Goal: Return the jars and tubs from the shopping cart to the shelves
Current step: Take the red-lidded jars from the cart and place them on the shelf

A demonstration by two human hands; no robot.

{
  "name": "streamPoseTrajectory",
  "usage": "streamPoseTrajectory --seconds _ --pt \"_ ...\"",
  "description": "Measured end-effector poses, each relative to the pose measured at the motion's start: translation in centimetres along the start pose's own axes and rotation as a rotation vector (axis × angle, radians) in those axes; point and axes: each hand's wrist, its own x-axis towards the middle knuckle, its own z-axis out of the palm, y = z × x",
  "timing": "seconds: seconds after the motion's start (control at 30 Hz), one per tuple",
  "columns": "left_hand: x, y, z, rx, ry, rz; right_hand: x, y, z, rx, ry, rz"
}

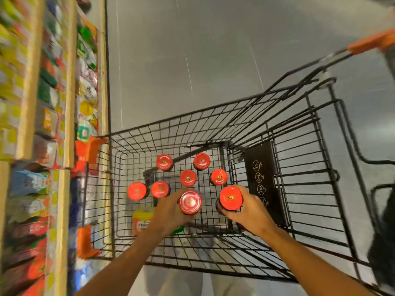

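A black wire shopping cart [213, 116] stands below me, seen from above. Several jars with red lids [188, 177] stand upright on its floor. My left hand [168, 212] is wrapped around one red-lidded jar [190, 202] near the cart's near side. My right hand [250, 212] grips another red-lidded jar [231, 198] beside it. A yellow-lidded tub [142, 218] sits in the cart's near left corner, partly hidden by my left forearm. The shelves [68, 103] run along the left.
The shelves on the left are packed with colourful packets and boxes, blurred by motion. The cart's orange handle [372, 41] points to the upper right. A black child-seat flap [265, 180] lies on the cart's right side. Grey floor [192, 50] stretches beyond the cart.
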Motion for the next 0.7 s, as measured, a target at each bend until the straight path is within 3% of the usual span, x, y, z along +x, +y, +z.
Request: streamPoseTrajectory --seconds 0.3,0.7 --pt "-9.0 16.3 -15.3 -0.147 0.284 0.213 -9.7 -17.5 -9.7 0.098 0.26 -0.206" --pt "-16.6 26.1 -24.2 -0.473 0.446 0.46 -18.4 -31.6 -16.8 0.139 0.534 -0.511"
